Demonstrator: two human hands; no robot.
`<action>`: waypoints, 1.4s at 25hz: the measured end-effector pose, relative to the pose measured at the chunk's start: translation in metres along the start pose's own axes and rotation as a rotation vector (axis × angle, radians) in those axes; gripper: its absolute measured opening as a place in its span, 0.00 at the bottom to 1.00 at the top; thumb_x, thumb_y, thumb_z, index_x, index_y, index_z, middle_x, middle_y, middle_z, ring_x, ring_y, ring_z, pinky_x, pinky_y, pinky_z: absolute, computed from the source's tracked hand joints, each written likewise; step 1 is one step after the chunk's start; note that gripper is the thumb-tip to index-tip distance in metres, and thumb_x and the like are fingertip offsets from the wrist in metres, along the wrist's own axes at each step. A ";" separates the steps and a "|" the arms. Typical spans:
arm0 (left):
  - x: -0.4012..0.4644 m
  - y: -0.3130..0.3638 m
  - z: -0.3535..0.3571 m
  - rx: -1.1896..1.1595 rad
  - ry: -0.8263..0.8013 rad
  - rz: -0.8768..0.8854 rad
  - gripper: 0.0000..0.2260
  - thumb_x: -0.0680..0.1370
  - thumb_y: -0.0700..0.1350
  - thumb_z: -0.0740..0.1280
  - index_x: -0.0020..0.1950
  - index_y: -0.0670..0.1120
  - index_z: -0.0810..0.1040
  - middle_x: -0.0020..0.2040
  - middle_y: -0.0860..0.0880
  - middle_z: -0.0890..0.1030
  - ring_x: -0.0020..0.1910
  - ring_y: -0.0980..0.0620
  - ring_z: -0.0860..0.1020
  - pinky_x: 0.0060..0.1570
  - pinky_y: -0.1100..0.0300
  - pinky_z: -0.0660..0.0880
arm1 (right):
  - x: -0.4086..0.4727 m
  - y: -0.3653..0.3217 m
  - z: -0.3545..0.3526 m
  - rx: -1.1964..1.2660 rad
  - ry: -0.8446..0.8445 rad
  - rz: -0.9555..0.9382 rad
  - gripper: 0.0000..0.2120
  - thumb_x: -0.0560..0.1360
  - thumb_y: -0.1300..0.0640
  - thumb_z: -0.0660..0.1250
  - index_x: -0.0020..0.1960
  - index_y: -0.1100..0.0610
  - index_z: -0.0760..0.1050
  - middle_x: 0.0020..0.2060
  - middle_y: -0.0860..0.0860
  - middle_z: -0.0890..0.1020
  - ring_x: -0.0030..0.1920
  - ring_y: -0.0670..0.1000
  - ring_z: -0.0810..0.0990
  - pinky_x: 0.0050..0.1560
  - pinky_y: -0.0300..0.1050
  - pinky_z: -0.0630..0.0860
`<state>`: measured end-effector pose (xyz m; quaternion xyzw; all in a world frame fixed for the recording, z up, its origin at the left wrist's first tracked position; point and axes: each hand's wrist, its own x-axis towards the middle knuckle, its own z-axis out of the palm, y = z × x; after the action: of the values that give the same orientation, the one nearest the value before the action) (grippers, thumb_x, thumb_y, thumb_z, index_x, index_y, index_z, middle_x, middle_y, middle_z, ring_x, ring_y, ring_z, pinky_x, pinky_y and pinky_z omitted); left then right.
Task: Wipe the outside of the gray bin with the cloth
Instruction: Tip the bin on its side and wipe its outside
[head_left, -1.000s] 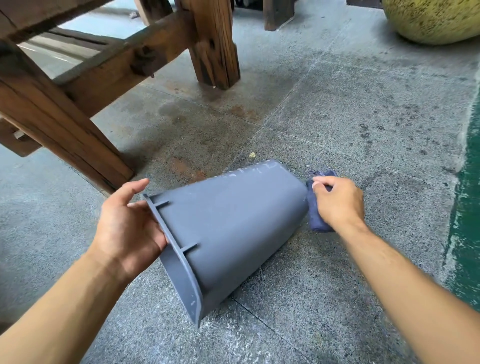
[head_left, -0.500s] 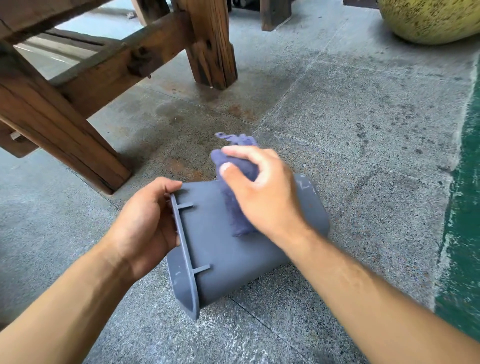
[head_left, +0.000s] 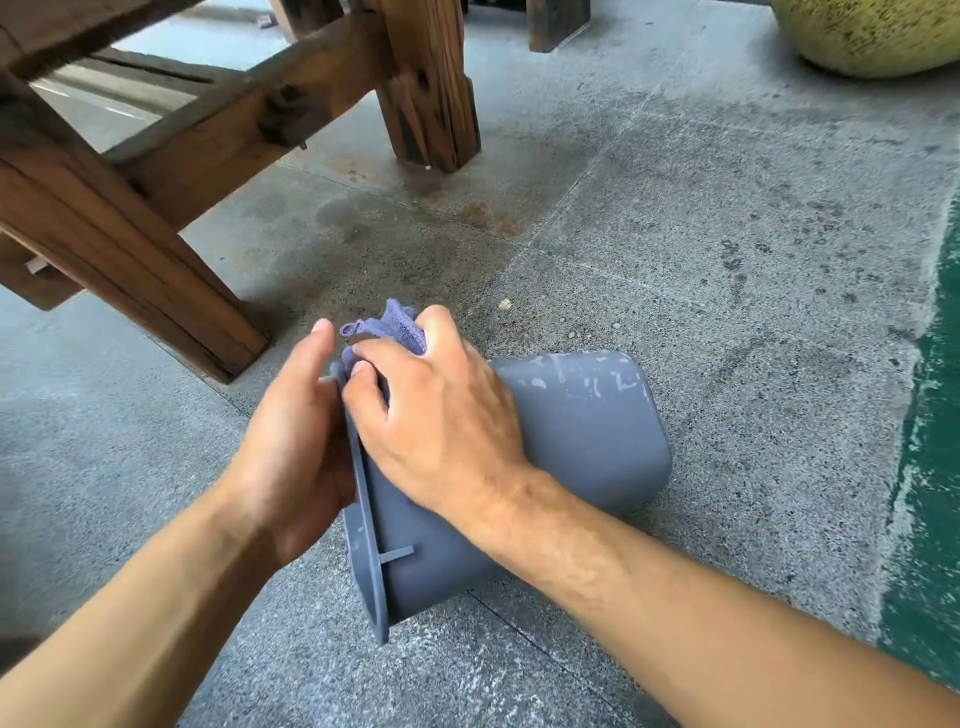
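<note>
The gray bin (head_left: 587, 431) lies on its side on the concrete floor, its rim toward me and its base pointing right. White smears mark the wall near the base. My left hand (head_left: 291, 447) grips the rim at the open end. My right hand (head_left: 441, 410) presses a bluish-purple cloth (head_left: 389, 325) against the bin's upper side close to the rim. Most of the cloth is hidden under my fingers.
A heavy wooden frame (head_left: 130, 208) with thick legs stands to the left and behind the bin. A yellow-green round pot (head_left: 872, 31) sits at the far right. A green painted strip (head_left: 930, 467) runs along the floor's right edge.
My right hand has carried the cloth from the bin's base, over its upper side, up to the rim. The bin has swung so its base points more to the right.
</note>
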<state>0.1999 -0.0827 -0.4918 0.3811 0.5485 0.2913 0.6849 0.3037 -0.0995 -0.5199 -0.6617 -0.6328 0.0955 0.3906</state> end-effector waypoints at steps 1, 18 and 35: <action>0.000 0.000 -0.001 0.015 -0.004 -0.005 0.34 0.81 0.67 0.50 0.64 0.42 0.82 0.59 0.37 0.85 0.60 0.41 0.83 0.62 0.47 0.77 | 0.001 0.000 0.001 -0.024 0.006 -0.008 0.14 0.78 0.47 0.61 0.56 0.48 0.83 0.50 0.54 0.74 0.47 0.60 0.79 0.43 0.52 0.76; 0.001 -0.003 -0.013 0.004 0.129 -0.053 0.34 0.80 0.66 0.54 0.57 0.37 0.83 0.52 0.37 0.87 0.51 0.40 0.86 0.53 0.48 0.77 | 0.007 0.085 -0.013 -0.166 -0.063 0.190 0.15 0.80 0.45 0.59 0.56 0.46 0.83 0.48 0.51 0.69 0.51 0.61 0.79 0.48 0.51 0.75; 0.013 -0.011 -0.029 -0.027 0.310 -0.116 0.33 0.80 0.65 0.58 0.69 0.40 0.77 0.56 0.40 0.86 0.46 0.43 0.86 0.46 0.51 0.80 | 0.005 0.146 -0.030 -0.222 -0.059 0.272 0.14 0.79 0.44 0.59 0.55 0.41 0.83 0.44 0.50 0.69 0.45 0.59 0.78 0.45 0.49 0.76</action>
<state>0.1744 -0.0721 -0.5106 0.2901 0.6645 0.3140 0.6129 0.4342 -0.0914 -0.5913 -0.7773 -0.5551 0.0963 0.2800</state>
